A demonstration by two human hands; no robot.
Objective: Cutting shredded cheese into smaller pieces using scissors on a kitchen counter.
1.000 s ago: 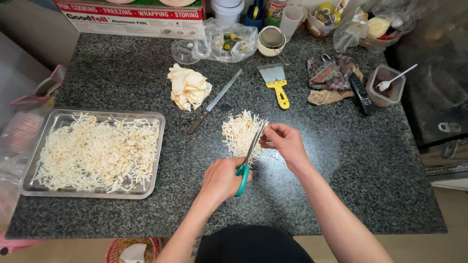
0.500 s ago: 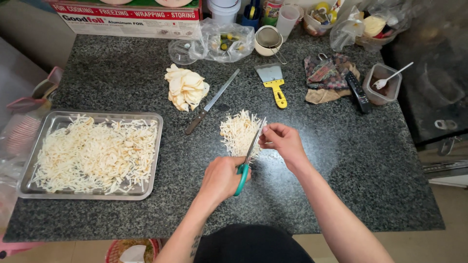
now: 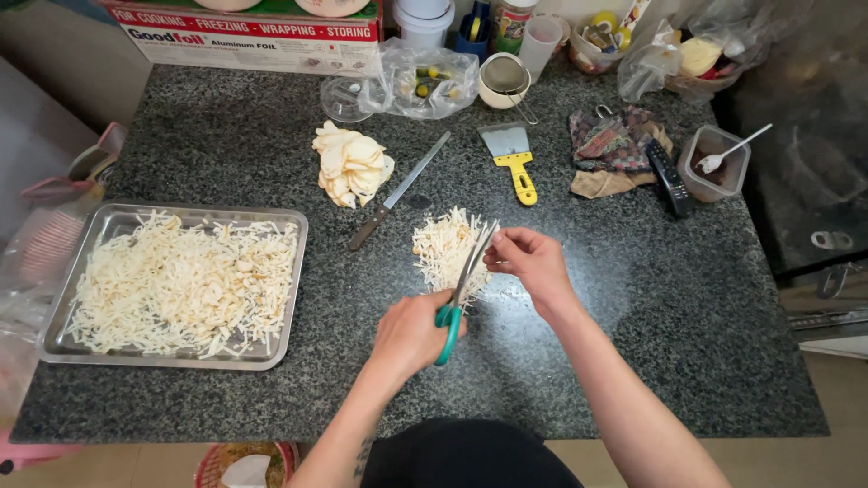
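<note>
Holding pale shreds (image 3: 181, 285), a metal tray (image 3: 294, 271); left hand (image 3: 409, 336) grips scissors (image 3: 459, 294).

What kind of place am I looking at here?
Most likely a home or small kitchen prep counter: a dark speckled stone worktop, a metal tray of pale shredded food, a knife, and the left hand working green-handled scissors.

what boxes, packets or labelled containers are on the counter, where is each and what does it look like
Foil box: back left edge of the counter, long flat carton, white with a red band and dark lettering.
Plastic bag: back centre, clear and crumpled, small yellow and green items inside.
Tub: right side, clear rectangular plastic, white spoon in it.
Jar: back edge, round, with a label too small to make out.
</note>
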